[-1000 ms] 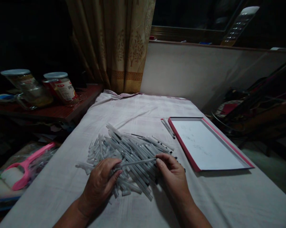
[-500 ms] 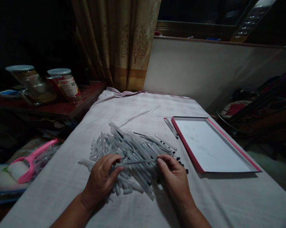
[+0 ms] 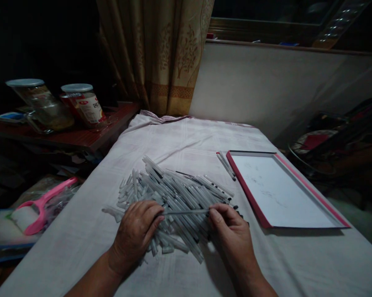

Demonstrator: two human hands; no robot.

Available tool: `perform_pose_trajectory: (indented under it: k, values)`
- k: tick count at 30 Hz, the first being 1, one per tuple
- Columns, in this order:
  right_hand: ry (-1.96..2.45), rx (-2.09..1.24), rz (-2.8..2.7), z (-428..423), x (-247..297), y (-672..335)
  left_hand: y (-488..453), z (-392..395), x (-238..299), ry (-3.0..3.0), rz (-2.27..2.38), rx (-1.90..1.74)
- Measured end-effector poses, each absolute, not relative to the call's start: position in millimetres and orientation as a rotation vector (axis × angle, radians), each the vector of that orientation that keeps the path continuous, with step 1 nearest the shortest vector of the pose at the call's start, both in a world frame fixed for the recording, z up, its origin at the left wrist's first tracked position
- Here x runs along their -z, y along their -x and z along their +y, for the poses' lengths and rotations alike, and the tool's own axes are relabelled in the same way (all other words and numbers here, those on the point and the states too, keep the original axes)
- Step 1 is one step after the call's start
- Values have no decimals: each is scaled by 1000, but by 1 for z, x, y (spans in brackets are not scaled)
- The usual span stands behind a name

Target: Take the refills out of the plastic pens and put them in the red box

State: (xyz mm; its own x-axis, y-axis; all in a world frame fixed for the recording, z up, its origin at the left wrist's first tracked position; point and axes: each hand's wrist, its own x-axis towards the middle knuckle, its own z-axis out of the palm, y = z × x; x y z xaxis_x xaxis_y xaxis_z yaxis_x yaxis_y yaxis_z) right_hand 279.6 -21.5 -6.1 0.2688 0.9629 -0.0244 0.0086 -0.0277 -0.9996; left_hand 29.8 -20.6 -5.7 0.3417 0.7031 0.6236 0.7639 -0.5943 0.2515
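Pinching a slim translucent pen barrel [image 3: 186, 212] from both ends, the left hand [image 3: 138, 227] and right hand [image 3: 232, 233] hold it level in front of the pile of pens [image 3: 176, 192], thumbs against fingers. The cloth-covered table [image 3: 189, 148] stretches from the pile to its far edge by the curtain [image 3: 161, 57], and a wide strip of cloth runs down the left side. On the right there is less room: the shallow tray [image 3: 288, 189] lies near the table's right edge, its red side not far from the right hand, with a few loose pens [image 3: 226, 166] just beside its far left corner. A dark red side table [image 3: 96, 138] bounds the far left

The left fingers hide one end of the barrel, and whether it contains a refill cannot be told. Both hands cover parts of the pile; black tips show past the right fingers. The marks on the tray's white floor are too faint to read, a bottle [image 3: 343, 20] is cut off at the top, and the right background is dark and blurred
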Motion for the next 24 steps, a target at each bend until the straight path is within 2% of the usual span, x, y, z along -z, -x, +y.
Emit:
perform_pose_trajectory:
  k: [10, 16, 20, 24]
  values:
    - [1343, -1068, -1013, -20, -1, -278, -29, -24, -2, 2479, -1315, 1267]
    - [1334, -1097, -1050, -22, -2, -273, -19, -23, -1, 2506, -1456, 1292]
    - [1366, -1036, -1049, -22, 0, -273, -20, -22, 4, 2516, -1527, 1279]
    - [1392, -961, -1059, -21, -1, -276, -28, -23, 2, 2549, -1389, 1298]
